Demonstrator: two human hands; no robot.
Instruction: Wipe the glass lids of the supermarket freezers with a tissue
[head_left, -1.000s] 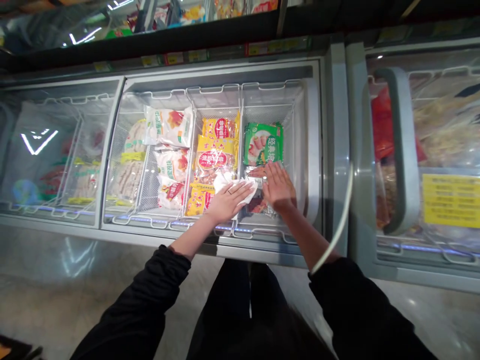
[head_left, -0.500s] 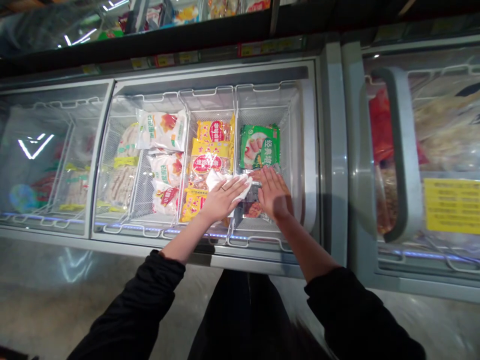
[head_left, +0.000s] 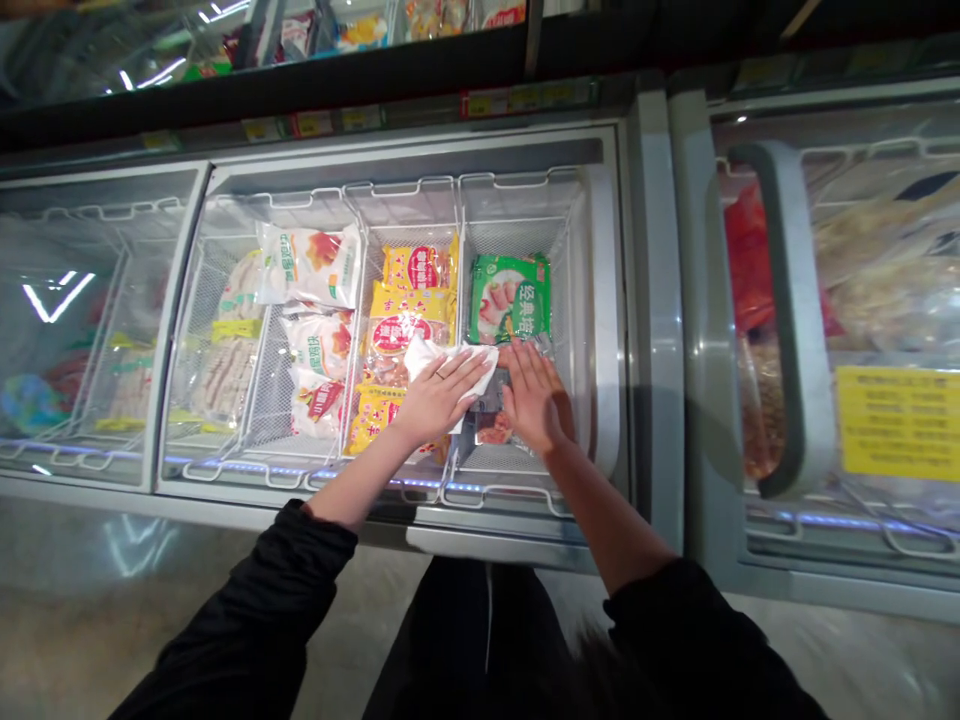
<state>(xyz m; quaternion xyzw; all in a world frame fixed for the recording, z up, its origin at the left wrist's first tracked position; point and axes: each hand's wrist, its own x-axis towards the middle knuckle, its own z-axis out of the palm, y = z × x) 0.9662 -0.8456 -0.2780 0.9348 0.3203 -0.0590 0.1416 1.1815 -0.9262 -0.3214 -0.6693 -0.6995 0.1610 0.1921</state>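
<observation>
My left hand (head_left: pixel 441 397) lies flat over a white cloth (head_left: pixel 480 378), pressing it against the clear lid (head_left: pixel 405 215) of a chest freezer. The cloth sticks out past the fingertips. Beside it, my right hand (head_left: pixel 536 395) rests flat with its fingers stretched out and nothing visible in it. Beneath the hands, wire baskets hold a green food package (head_left: pixel 510 297), yellow snack packs (head_left: pixel 411 325) and a dark clear-windowed pack (head_left: pixel 493 428), partly hidden by the right hand. White bags (head_left: pixel 311 262) lie farther left.
A grey handle (head_left: pixel 606 340) runs along the lid's right side. At right stands another freezer with a curved handle (head_left: pixel 796 320) and a yellow notice (head_left: pixel 900 420). Price tags (head_left: pixel 311 123) line the back edge below an upper glass case. A second lid (head_left: pixel 90 300) lies left.
The view has shifted slightly, so the freezer appears a little farther left. Both hands stay close together over nearly the same area, the cloth still under the left hand.
</observation>
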